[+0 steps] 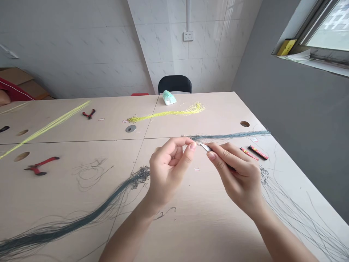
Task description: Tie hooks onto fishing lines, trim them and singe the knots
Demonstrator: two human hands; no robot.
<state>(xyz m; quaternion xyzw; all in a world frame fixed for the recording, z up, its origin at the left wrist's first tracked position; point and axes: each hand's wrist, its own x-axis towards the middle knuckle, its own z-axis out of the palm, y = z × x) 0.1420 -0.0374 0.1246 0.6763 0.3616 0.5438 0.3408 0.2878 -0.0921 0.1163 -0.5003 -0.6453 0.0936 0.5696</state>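
Thumb and forefinger of my left hand (170, 167) are pinched together above the table; what lies between them is too small to make out. My right hand (240, 173) grips a small knife (205, 147), its silver pointed blade turned toward my left fingertips. Its handle is mostly hidden in my palm. Left of my hands lies a long bundle of dark green lines (100, 209) with a tangle of hooks (141, 176) at its end. Behind my hands stretches another dark bluish bundle (231, 136). Loose hooks (166, 212) rest below my left wrist.
Red-handled pliers (40, 166) lie at left, with a second pair (89, 114) farther back. Yellow line bundles (169, 113) (49, 127), a grey disc (131, 128) and a greenish plastic packet (169, 97) sit beyond. Two red-black boxes (258, 152) and loose lines (297, 211) are at right.
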